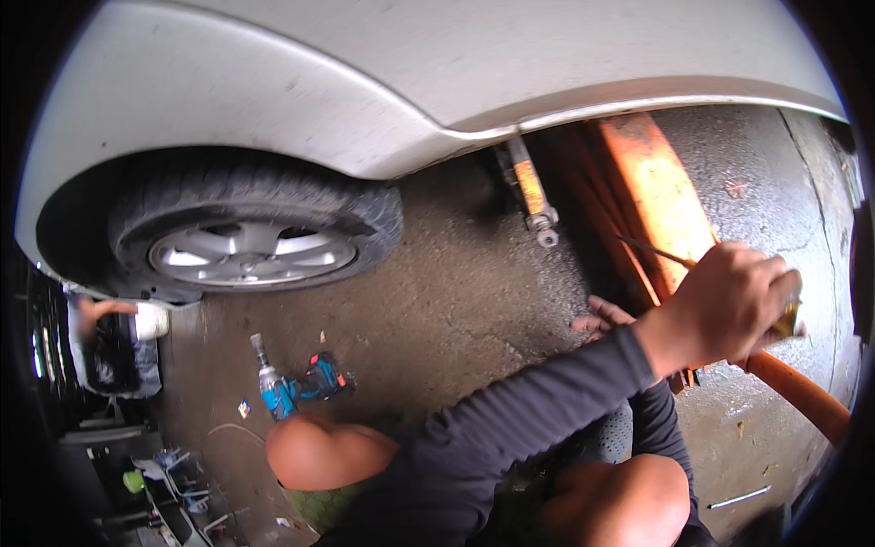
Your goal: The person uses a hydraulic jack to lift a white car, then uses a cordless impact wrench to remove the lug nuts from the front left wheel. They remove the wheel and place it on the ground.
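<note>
Hands number two: the left hand (734, 301), crossing over from a dark sleeve, is closed in a fist around one brass-coloured can (789, 317), held above the orange jack handle (802, 394); the right hand (602, 319) lies lower with fingers spread, resting on the concrete floor (456, 292) beside the orange jack (652, 196). One car (383, 82) stands over one wheel (251, 239). One blue power wrench (273, 387) lies on the floor near two bare knees.
</note>
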A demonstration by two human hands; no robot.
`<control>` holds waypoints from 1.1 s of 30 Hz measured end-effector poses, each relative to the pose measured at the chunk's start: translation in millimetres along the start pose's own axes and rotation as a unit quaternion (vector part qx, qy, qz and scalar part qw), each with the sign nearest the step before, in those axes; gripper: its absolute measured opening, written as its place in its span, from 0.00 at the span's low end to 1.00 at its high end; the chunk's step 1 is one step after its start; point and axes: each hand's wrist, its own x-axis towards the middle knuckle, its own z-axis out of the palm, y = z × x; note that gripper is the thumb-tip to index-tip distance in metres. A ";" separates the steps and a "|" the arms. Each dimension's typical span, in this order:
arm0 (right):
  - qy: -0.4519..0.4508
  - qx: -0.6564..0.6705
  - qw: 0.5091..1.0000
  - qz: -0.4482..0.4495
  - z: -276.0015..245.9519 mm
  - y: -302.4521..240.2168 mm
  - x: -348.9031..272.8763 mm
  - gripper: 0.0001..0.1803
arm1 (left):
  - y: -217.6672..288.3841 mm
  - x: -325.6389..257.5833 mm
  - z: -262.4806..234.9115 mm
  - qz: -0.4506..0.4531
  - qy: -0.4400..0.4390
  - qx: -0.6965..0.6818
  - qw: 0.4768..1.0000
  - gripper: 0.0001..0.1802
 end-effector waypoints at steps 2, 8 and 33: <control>0.014 0.144 0.987 -0.063 40.4 15.4 26.2 0.41 | 15.9 -31.2 -49.3 -0.042 0.107 0.001 0.993 0.18; 0.148 0.116 0.979 0.074 26.4 6.0 66.4 0.22 | -12.7 -155.1 -167.0 -0.311 0.577 -0.169 0.736 0.21; 0.064 -0.086 0.990 0.089 71.7 84.7 152.6 0.18 | -67.4 -363.6 -228.4 -0.414 0.772 -0.328 0.353 0.33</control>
